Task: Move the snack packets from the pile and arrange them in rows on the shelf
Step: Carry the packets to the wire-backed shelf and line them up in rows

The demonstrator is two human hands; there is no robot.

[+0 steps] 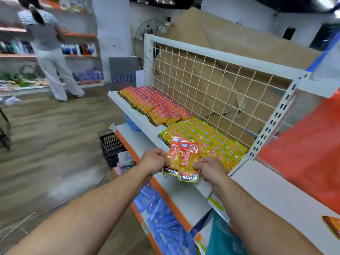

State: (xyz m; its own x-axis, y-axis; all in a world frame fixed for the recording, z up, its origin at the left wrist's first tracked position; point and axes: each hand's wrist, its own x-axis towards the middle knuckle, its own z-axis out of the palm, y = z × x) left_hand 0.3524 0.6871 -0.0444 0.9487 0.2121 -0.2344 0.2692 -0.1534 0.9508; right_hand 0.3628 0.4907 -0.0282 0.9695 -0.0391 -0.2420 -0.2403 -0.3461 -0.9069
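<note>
Far L, blurred: another person (47,52) at bg racks w/ bottles (79,49). Black basket (112,144) sits on the floor by the shelf end, w/ a blue bowl (131,123) on the tier above it.

Top shelf (128,110) carries orange packs (152,105) in overlapped rows at its L part, then yellow packs (207,140) in rows toward the R post. Wire grid (211,80) backs it, w/ cardboard (230,43) behind.

Centre: L hand (156,159) pinches the lower L edge of the rear pack (173,153). R hand (209,170) pinches the lower R corner of the front pack (188,161). Both grips are clamped on a pack, fingers curled. The 2 packs overlap, upright, held in the air just in front of the shelf lip, near the yellow rows, not yet laid down.

Handling (my read): thin glossy pouches, light, floppy, prob slippery. Nothing fragile, but they'd slide off each other easily. Best hold is the flat sealed edge or bottom band, thumb on top, then lay flat & overlap like the rows.

Writing: "KONCHEW", white on a black band at the foot of the front pack. Rear one shows "KONCHE", the rest covered. Orange panels have Chinese chars & a round mark, too small to read.

R side: big orange bag (303,144), blurred. Can't tell if that's the pile
</note>
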